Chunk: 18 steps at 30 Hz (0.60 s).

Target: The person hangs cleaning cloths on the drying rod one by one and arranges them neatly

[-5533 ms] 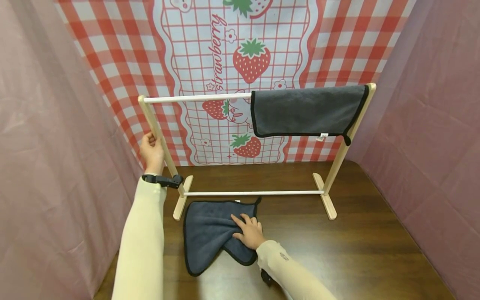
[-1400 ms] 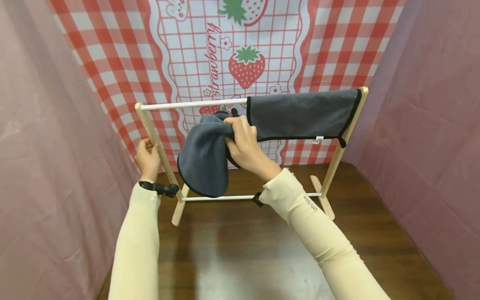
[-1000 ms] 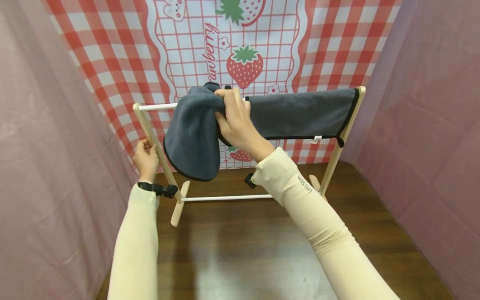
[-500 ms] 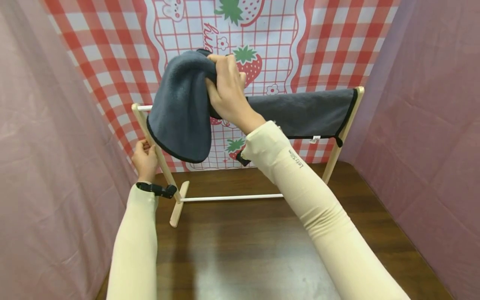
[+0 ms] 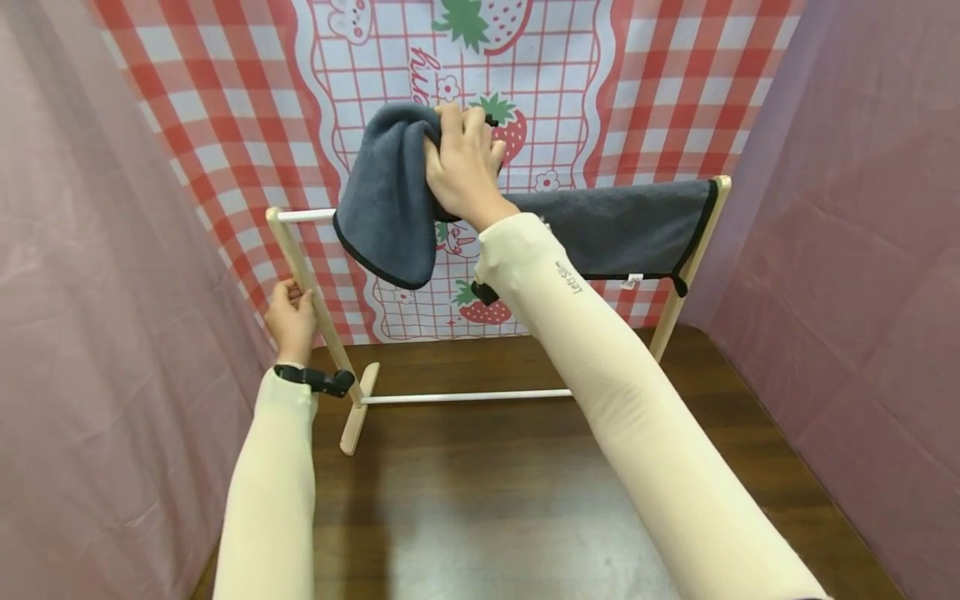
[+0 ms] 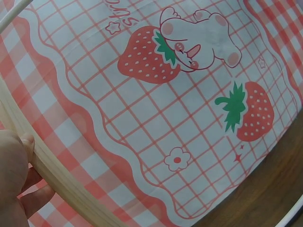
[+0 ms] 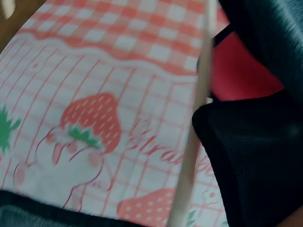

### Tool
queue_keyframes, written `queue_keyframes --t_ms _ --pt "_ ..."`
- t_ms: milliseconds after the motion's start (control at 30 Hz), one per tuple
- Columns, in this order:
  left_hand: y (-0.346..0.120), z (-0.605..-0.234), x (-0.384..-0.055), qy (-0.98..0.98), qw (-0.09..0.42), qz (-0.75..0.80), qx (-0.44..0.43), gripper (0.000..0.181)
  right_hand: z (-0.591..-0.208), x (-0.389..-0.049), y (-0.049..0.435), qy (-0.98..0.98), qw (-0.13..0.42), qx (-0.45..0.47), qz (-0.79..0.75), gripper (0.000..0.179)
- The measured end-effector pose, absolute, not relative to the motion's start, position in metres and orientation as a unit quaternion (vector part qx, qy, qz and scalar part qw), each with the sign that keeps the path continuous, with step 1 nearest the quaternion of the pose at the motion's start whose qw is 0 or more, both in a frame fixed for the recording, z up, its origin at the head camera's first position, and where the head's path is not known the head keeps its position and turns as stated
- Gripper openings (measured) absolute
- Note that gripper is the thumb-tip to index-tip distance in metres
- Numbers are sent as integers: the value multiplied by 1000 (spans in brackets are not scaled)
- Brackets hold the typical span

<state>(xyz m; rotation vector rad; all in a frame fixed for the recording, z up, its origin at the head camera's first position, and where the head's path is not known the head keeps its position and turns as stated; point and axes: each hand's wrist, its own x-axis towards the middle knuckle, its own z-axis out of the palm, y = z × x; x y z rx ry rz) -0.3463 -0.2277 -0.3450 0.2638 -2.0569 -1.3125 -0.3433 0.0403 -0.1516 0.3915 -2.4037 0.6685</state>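
Observation:
In the head view my right hand (image 5: 467, 171) grips a bunched grey towel (image 5: 386, 196) with black edging, at the height of the rack's white top bar (image 5: 303, 216). The towel's left part droops in front of that bar. In the right wrist view, dark folds of the towel (image 7: 255, 156) show on the right, beside and overlapping the pale bar (image 7: 189, 156). My left hand (image 5: 291, 321) pinches the rack's left wooden post (image 5: 324, 321); the left wrist view shows the thumb and fingers around the post (image 6: 61, 177).
A second grey towel (image 5: 622, 225) hangs over the right half of the top bar, its white tag showing. The rack's lower bar (image 5: 465, 396) runs just above the brown table (image 5: 450, 492). Behind hangs a strawberry-print cloth (image 5: 247, 108), with pink curtains (image 5: 112, 292) at both sides.
The towel lay on the table under my right hand at first; it was gripped and lifted past the top bar. Lately it shifted slightly right. My left hand stays at the post.

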Motion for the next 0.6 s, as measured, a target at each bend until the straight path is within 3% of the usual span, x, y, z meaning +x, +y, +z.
queue_keyframes --t_ms 367,600 --pt "-226 -346 -345 -785 344 -506 99 27 -177 -364 51 -952 245 138 121 50" --pt "-226 -345 -346 -783 344 -508 103 25 -190 -368 51 -958 212 188 46 52"
